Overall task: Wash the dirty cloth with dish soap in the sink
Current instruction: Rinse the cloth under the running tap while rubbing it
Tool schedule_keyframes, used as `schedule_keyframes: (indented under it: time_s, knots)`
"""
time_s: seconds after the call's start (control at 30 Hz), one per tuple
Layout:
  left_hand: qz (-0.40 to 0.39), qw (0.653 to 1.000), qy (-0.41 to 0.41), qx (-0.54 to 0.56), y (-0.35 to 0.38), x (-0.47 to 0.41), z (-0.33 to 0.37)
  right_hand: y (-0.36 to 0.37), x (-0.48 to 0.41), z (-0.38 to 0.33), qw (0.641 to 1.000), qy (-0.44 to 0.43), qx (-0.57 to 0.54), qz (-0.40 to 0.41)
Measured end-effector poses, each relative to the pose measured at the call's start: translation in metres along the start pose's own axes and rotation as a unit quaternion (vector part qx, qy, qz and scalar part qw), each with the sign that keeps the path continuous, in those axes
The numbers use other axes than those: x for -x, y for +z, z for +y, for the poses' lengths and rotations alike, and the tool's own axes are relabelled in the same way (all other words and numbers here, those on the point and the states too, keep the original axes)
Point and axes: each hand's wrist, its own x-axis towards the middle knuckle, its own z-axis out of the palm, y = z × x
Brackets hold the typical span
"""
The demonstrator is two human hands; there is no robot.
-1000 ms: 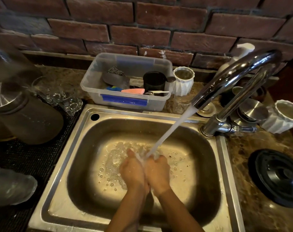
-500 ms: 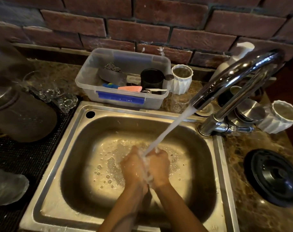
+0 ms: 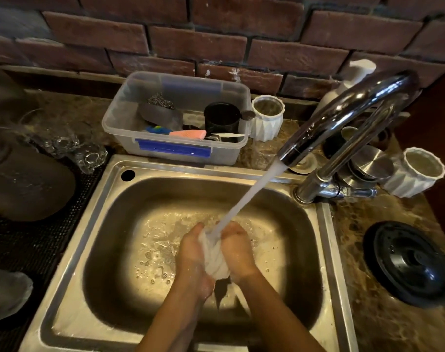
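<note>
A wet white cloth (image 3: 214, 257) is bunched between my two hands over the middle of the steel sink (image 3: 109, 189). My left hand (image 3: 190, 252) grips its left side and my right hand (image 3: 238, 250) grips its right side. Water runs from the chrome faucet (image 3: 343, 113) in a slanted stream (image 3: 251, 191) onto the top of the cloth. Soapy bubbles lie on the sink floor to the left of my hands. A white pump bottle (image 3: 353, 72) stands behind the faucet, mostly hidden by it.
A clear plastic tub (image 3: 175, 148) with scrubbers, a pink sponge and a black cup sits behind the sink. White ribbed cups (image 3: 267, 118) (image 3: 417, 171) stand on the counter. A black round lid (image 3: 409, 262) lies at the right. Glassware (image 3: 71, 148) and a dark jar (image 3: 25, 179) stand at the left.
My hands have drawn apart a little, so more of the white cloth shows between them. The camera has shifted slightly closer and downward.
</note>
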Motion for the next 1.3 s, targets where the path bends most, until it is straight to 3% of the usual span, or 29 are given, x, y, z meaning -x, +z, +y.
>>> schedule_keyframes:
  time_s: [0.1, 0.17, 0.33, 0.53, 0.7, 0.77, 0.87, 1.0, 1.1, 1.17, 1.3]
  knots:
    - [0.004, 1.000, -0.018, 0.025, -0.003, -0.001, 0.002, -0.008, -0.004, 0.009, 0.984, 0.131, -0.091, -0.080]
    - [0.002, 0.998, -0.038, 0.059, -0.006, -0.005, 0.003, -0.011, -0.003, 0.017, 0.976, 0.173, -0.096, -0.093]
    - [0.057, 0.998, 0.003, 0.025, -0.008, -0.008, -0.009, -0.013, 0.004, 0.019, 0.992, 0.045, -0.109, 0.039]
    - [0.119, 0.987, 0.077, -0.071, -0.004, -0.010, -0.022, 0.003, 0.036, 0.019, 0.993, -0.106, -0.033, 0.040]
    - [0.025, 0.999, -0.011, -0.031, -0.006, -0.007, -0.011, 0.007, 0.028, 0.025, 0.993, -0.121, 0.001, 0.011]
    - [0.035, 0.998, 0.007, -0.047, -0.007, -0.010, -0.010, 0.004, 0.025, 0.024, 0.992, -0.121, 0.031, 0.013]
    - [0.086, 0.993, 0.069, -0.052, -0.002, -0.001, -0.009, -0.004, 0.014, 0.015, 0.990, -0.094, 0.057, 0.087]
    - [0.120, 0.986, 0.093, -0.072, -0.008, -0.001, -0.008, 0.019, 0.033, 0.006, 0.992, -0.104, 0.075, 0.018]
    - [0.129, 0.983, 0.064, -0.110, -0.009, 0.008, -0.014, 0.013, 0.025, 0.004, 0.993, -0.085, 0.069, 0.045]
    - [0.121, 0.989, 0.039, -0.069, -0.008, 0.013, -0.013, 0.009, 0.018, 0.004, 0.992, -0.071, 0.080, 0.062]
    - [0.120, 0.987, 0.083, -0.068, -0.014, 0.001, -0.011, 0.026, 0.038, 0.009, 0.988, -0.107, 0.110, 0.011]
